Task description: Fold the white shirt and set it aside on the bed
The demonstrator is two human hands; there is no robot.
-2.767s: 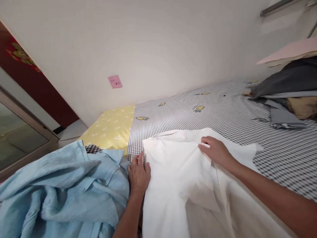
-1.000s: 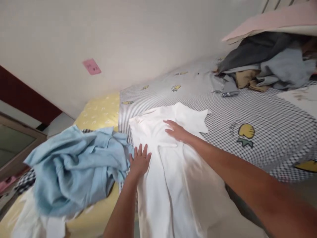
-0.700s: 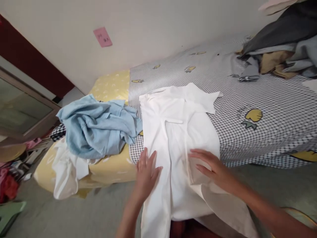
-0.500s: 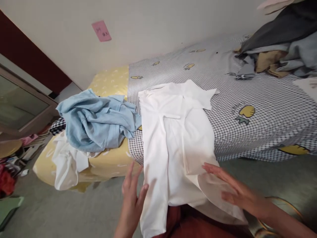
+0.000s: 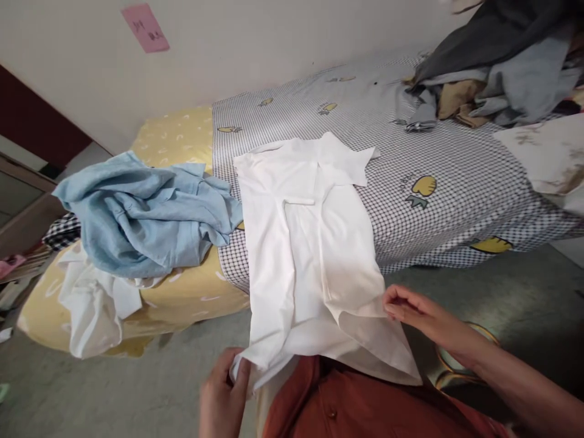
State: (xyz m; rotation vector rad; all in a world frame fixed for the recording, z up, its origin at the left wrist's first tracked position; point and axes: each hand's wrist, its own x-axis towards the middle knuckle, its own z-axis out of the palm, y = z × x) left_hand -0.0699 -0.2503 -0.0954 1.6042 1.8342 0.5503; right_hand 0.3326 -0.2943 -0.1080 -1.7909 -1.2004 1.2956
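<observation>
A white shirt [image 5: 301,243] lies spread on the checked bed sheet [image 5: 433,158], its lower part hanging off the bed's edge toward me. My left hand [image 5: 223,395] is closed on the shirt's bottom left corner, low in the view. Off to the right, my right hand [image 5: 410,310] pinches the right hem of the shirt. Below the shirt I see my rust-coloured top [image 5: 356,407].
A crumpled light blue shirt [image 5: 141,213] lies left of the white shirt on a yellow cover [image 5: 182,134], with a white garment [image 5: 91,304] hanging off beneath it. A heap of grey and tan clothes [image 5: 493,79] sits at the back right. Grey floor [image 5: 114,389] lies below.
My hands slid down the white shirt from near its collar to its bottom hem and took hold of it. The view has tilted down and back from the bed.
</observation>
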